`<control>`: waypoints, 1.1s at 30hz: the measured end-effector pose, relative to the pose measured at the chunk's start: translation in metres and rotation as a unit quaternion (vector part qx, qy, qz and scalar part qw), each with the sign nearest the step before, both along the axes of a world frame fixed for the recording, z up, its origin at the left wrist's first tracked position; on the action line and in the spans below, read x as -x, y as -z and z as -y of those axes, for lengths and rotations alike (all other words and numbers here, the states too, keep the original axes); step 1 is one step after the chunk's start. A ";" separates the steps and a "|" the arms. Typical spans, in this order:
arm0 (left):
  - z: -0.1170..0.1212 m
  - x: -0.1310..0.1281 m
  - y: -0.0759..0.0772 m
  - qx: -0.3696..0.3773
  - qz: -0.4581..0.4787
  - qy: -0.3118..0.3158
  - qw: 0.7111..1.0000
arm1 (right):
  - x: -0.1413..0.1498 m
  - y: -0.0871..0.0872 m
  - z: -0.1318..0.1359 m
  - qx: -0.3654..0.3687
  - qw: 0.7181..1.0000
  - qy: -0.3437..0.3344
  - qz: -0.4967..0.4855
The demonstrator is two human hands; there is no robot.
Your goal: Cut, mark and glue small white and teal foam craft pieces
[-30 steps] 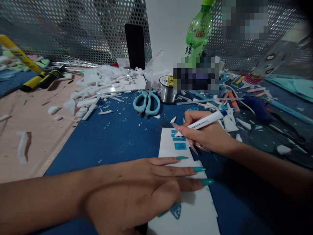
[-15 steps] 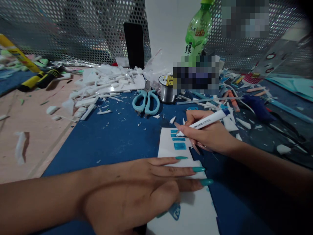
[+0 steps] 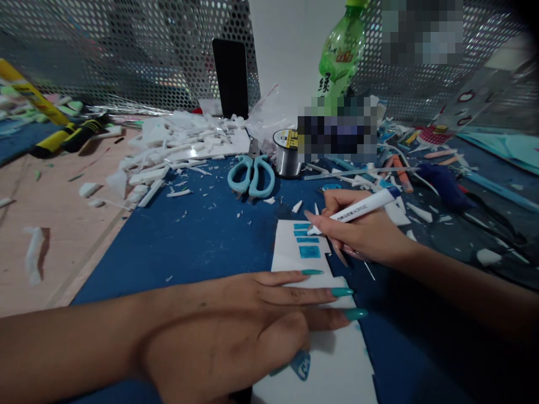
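My right hand [image 3: 362, 224] grips a white acrylic paint marker [image 3: 357, 209] with a dark blue end. The marker's tip touches a white foam sheet [image 3: 337, 365] beside several blue painted bars [image 3: 307, 239] near its far end. Below those bars is a larger blue rectangle [image 3: 310, 252]. Flat across the middle of the sheet lies my left hand [image 3: 252, 325], fingers stretched out with long teal nails, pressing on it. A small blue triangular shape with white marks [image 3: 302, 365] shows on the sheet by my left thumb.
Light blue scissors [image 3: 251, 177] and a wire spool [image 3: 288, 160] lie beyond the sheet. White foam scraps [image 3: 185, 137] pile at the back left, near an upright phone [image 3: 231, 78]. A green bottle [image 3: 342, 56] stands behind; a blue glue gun [image 3: 442, 188] lies right.
The marker tip has slid slightly right along a blue bar, my right hand moving with it. My left hand and the sheet stay in place.
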State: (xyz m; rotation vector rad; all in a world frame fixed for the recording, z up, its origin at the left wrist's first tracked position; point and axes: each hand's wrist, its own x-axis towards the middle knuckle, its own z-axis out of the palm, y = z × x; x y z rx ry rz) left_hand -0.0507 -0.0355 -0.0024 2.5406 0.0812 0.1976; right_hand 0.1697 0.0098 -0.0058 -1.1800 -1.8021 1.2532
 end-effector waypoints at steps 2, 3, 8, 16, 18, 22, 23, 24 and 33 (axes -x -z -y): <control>0.000 0.000 0.000 -0.004 0.003 0.004 1.000 | 0.000 0.000 0.000 -0.002 1.000 0.003 0.001; -0.001 0.000 0.001 -0.005 0.003 0.006 1.000 | 0.000 0.000 0.000 -0.003 1.000 0.005 0.000; 0.001 0.002 0.004 0.006 0.017 0.008 1.000 | -0.001 0.000 0.000 -0.004 1.000 0.014 -0.002; 0.000 0.001 -0.001 -0.011 -0.011 0.012 1.000 | -0.002 -0.001 0.001 0.001 1.000 0.026 -0.001; 0.000 0.000 -0.001 -0.012 -0.010 0.016 1.000 | -0.003 0.000 0.001 0.000 1.000 0.025 0.000; -0.001 0.000 0.002 -0.004 0.006 0.013 1.000 | -0.004 0.002 0.000 -0.031 0.999 0.035 0.007; -0.001 0.001 0.003 -0.003 0.009 0.015 1.000 | -0.004 0.002 -0.001 -0.042 0.998 0.038 0.014; -0.001 0.001 0.004 -0.002 0.012 0.017 1.000 | -0.005 0.002 -0.001 -0.050 0.998 0.041 0.020; 0.000 0.003 0.002 -0.012 0.010 0.011 1.000 | 0.001 0.002 0.007 -0.015 0.998 0.046 -0.033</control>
